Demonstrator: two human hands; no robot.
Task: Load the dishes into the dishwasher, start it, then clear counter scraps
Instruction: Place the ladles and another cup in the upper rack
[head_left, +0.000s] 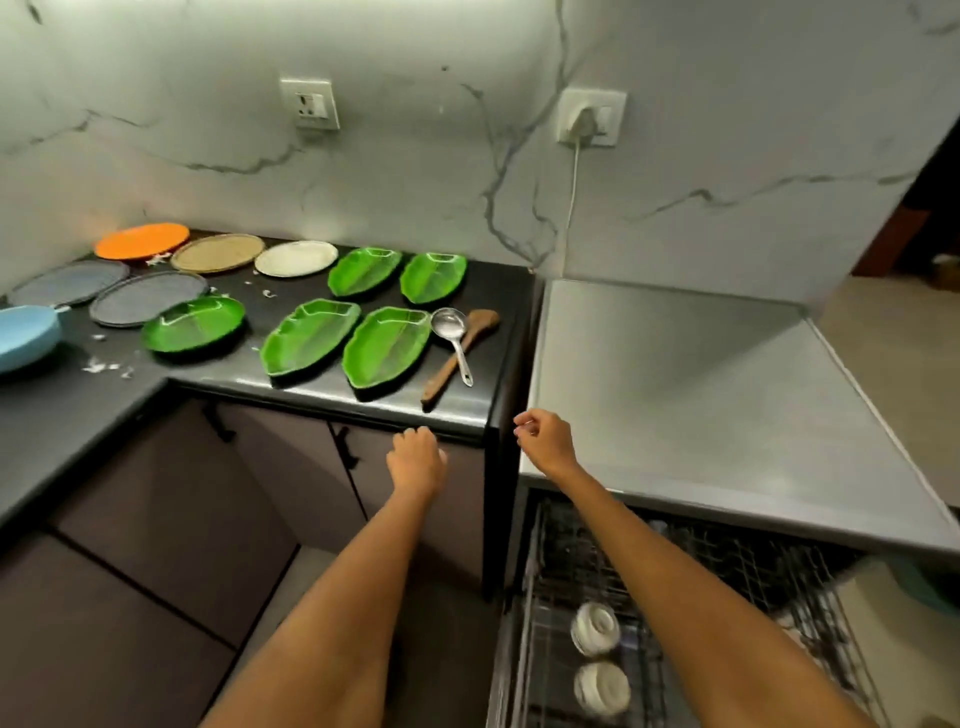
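Green leaf-shaped plates (387, 345) lie flat on the dark desk (483, 291), just beyond our left grip (417, 457). Both it and the right grip (543, 439) hang loosely curled, holding nothing. We should lift the nearest plate by its rim and stand it in the open dishwasher rack (691, 597) below the right grip.

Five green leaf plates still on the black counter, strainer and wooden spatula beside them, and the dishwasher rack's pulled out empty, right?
Not empty: the head view shows two white cups already in the dishwasher rack. The rest stands.
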